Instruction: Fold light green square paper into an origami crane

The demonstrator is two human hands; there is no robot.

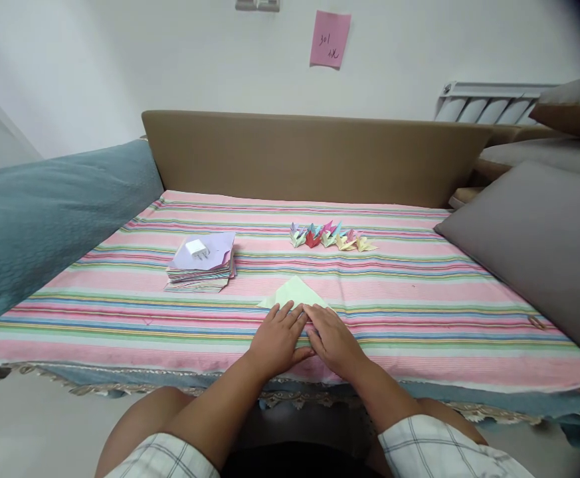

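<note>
At left on the striped cloth (394,292), we find a stack (220,248) of coloured paper with a white charger (196,249) on top. Right of it, nearest us, lies the folded pale-green paper (295,290), its point facing away, its near edge hidden under fingers. Our left hand (277,338) and right hand (337,338) lie palm-down, fingers extended, fingertips pressing the paper; neither seems to grip it, though we cannot see beneath. We judge this to be creasing a fold; the next move calls for even pressure along that edge, layers aligned. Beyond, slightly right, sit small folded paper figures (328,238); far right, a grey cushion (529,245).
</note>
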